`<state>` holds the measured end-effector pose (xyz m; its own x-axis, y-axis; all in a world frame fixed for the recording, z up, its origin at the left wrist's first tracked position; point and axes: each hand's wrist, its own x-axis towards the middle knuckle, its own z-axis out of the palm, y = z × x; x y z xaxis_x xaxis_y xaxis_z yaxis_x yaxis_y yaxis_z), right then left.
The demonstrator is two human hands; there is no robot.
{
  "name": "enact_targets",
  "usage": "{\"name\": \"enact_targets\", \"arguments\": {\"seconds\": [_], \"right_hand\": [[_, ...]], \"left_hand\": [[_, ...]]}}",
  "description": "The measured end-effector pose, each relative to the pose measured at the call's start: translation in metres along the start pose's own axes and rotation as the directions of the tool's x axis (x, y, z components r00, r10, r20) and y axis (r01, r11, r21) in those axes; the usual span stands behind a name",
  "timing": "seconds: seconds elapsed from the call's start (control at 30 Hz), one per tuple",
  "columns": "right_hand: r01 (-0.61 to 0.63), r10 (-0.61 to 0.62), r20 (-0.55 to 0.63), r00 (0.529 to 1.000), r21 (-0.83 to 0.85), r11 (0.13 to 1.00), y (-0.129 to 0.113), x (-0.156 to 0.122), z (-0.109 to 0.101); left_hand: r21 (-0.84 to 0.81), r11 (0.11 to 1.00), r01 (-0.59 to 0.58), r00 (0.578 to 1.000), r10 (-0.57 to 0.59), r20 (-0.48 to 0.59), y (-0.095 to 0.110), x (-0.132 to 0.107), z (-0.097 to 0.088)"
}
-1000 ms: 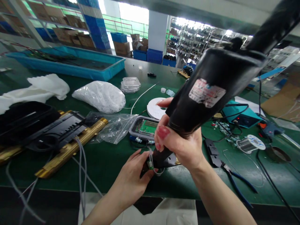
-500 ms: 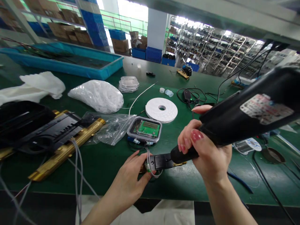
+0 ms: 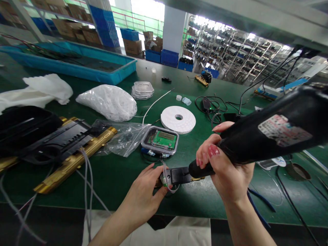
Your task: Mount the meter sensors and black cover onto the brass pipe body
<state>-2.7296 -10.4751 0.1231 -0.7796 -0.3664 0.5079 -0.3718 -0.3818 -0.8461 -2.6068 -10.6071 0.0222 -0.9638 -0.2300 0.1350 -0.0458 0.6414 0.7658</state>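
My right hand [image 3: 227,167] is wrapped around the front grip of a black electric screwdriver [image 3: 258,128] with a worn label on its body. The screwdriver's nose rests at the right end of a small black and gold part [image 3: 178,175]; its bit is hard to make out. With thumb and fingers my left hand [image 3: 146,191] pinches the part's left end, where grey cable loops around it. Just beyond, a clear-lidded case [image 3: 160,140] with a green circuit board lies on the bench, its cables running toward the part.
A white tape roll [image 3: 178,119] lies behind the case. Gold and black assemblies [image 3: 77,153], a plastic bag [image 3: 107,102] and a blue tray [image 3: 112,77] occupy the left. Blue-handled pliers [image 3: 260,201], a solder spool [image 3: 271,162] and a power adapter [image 3: 205,104] are at right.
The view has shifted slightly. The screwdriver's rear end sits a little lower, and more of the pliers shows. Both hands keep their holds on the part and the screwdriver.
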Motion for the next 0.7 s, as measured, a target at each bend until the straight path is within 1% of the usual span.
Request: {"name": "enact_targets", "arguments": {"seconds": [0.17, 0.27, 0.4, 0.5, 0.7], "right_hand": [[0.002, -0.007, -0.074, 0.997, -0.063, 0.998, 0.000, 0.001, 0.006], [-0.003, -0.006, -0.120, 0.993, -0.071, 0.997, -0.001, -0.001, 0.010], [0.005, -0.014, -0.132, 0.991, -0.073, 0.997, -0.002, -0.004, 0.010], [0.010, -0.028, -0.150, 0.988, -0.117, 0.993, -0.002, -0.005, 0.011], [-0.015, -0.017, -0.257, 0.966, -0.124, 0.992, -0.002, -0.004, 0.021]], "left_hand": [[0.000, 1.000, -0.007, 1.000, 0.007, -0.002, -0.001, -0.001, 0.000], [0.000, 1.000, -0.003, 1.000, 0.003, 0.001, -0.001, -0.001, 0.000], [0.007, 1.000, 0.006, 1.000, -0.006, 0.013, -0.001, -0.001, 0.001], [0.010, 1.000, 0.012, 1.000, -0.012, 0.011, 0.000, -0.001, 0.001], [0.005, 1.000, -0.017, 1.000, 0.017, 0.005, -0.001, -0.001, 0.001]]}}
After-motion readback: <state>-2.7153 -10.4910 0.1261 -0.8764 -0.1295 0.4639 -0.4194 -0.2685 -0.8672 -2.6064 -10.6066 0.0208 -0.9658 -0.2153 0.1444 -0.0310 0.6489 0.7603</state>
